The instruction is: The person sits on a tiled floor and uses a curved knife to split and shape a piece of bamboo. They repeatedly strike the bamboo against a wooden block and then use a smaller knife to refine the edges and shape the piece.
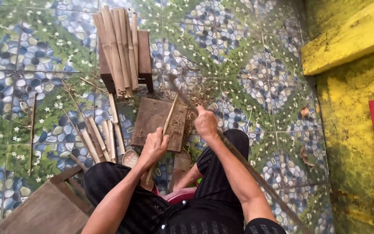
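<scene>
Nearest, a brown wooden board [44,212] lies at lower left beside the seated person's dark-clad knees. The left hand [154,145] is closed around a thin bamboo strip [166,123] standing slanted on a flat wooden chopping block [152,117], while the right hand [205,122] grips a long blurred blade [182,93]. Left of the block lie loose split bamboo pieces [102,141]; farther off, a bundle of bamboo slats [117,47] rests across a small dark wooden stool [143,56], and a yellow painted ledge [347,39] runs at far right.

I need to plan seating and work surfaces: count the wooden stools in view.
2. One small dark stool stands at top centre under a bundle of bamboo strips; another stool sits at bottom left beside the person's knee. Others may lie outside the frame.
</scene>
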